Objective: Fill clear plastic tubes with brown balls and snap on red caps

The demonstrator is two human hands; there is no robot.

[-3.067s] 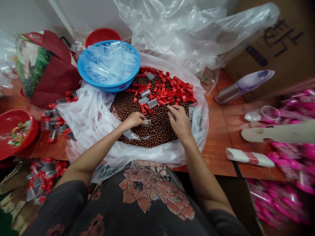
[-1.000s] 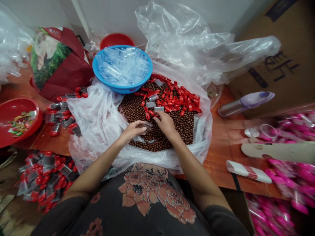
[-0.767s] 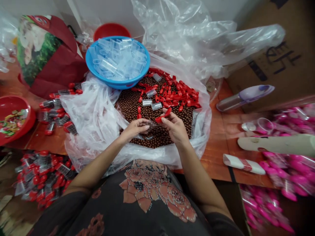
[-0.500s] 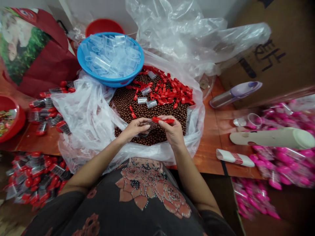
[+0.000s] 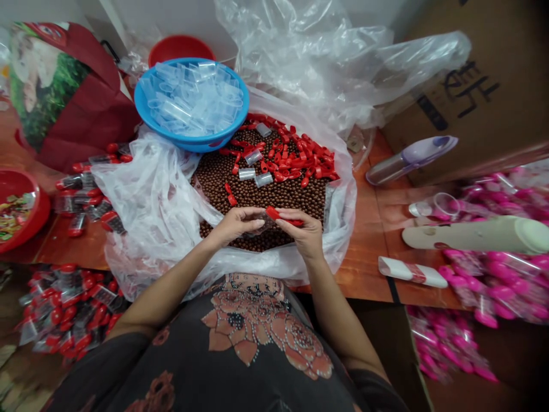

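Over a spread of small brown balls [image 5: 214,186], my left hand [image 5: 231,228] is closed on a clear plastic tube [image 5: 261,223], partly hidden by the fingers. My right hand [image 5: 307,233] pinches a red plastic cap [image 5: 271,213] with a long tail. The cap's rounded end is at the tube's right end; whether it is seated in it I cannot tell. Beyond the hands, several loose red caps [image 5: 295,160] and a few clear tubes [image 5: 247,174] lie on the balls, inside an opened white plastic bag [image 5: 148,194].
A blue bowl [image 5: 193,142] of clear tubes stands behind left. Filled red-capped tubes [image 5: 76,224] lie at left beside a red bowl [image 5: 40,220]. On the right are a purple-handled scoop [image 5: 424,155], a pale cylindrical object [image 5: 463,236], pink-capped tubes [image 5: 506,286] and a cardboard box [image 5: 484,131].
The right hand has turned the red cap, bringing its end against the tube, and its fingers now cover more of the tail. The left hand has barely moved. The view has shifted slightly.
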